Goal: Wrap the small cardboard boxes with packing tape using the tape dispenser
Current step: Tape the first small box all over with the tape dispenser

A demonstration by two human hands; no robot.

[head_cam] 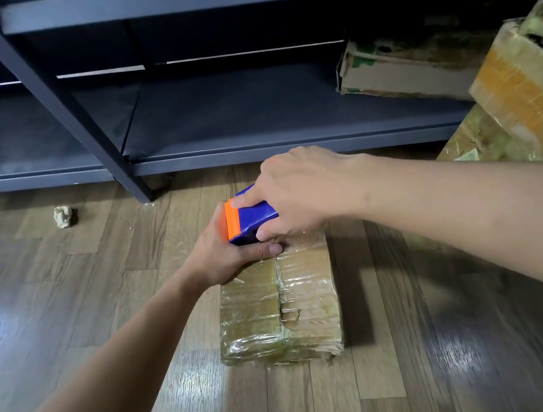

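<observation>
Gripping dispenser (254, 220): right hand (302, 188), fingers curled round its blue-orange body, over far end of box (297, 306). Left hand (228, 256) clasps box's far left edge, thumb on top, touching dispenser. Box flat on floor (73, 335), stretching nearward. Shelf (251, 111) beyond hands; paper wad (64, 216) far left; other boxes (521, 96) right.

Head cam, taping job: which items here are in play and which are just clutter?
In play:
- tape dispenser, gripped by right hand
- cardboard box on the floor, partly taped, held by left hand

Lying about:
- crumpled paper wad on the floor
- dark shelf rack
- worn box on its shelf
- stacked boxes at right
</observation>
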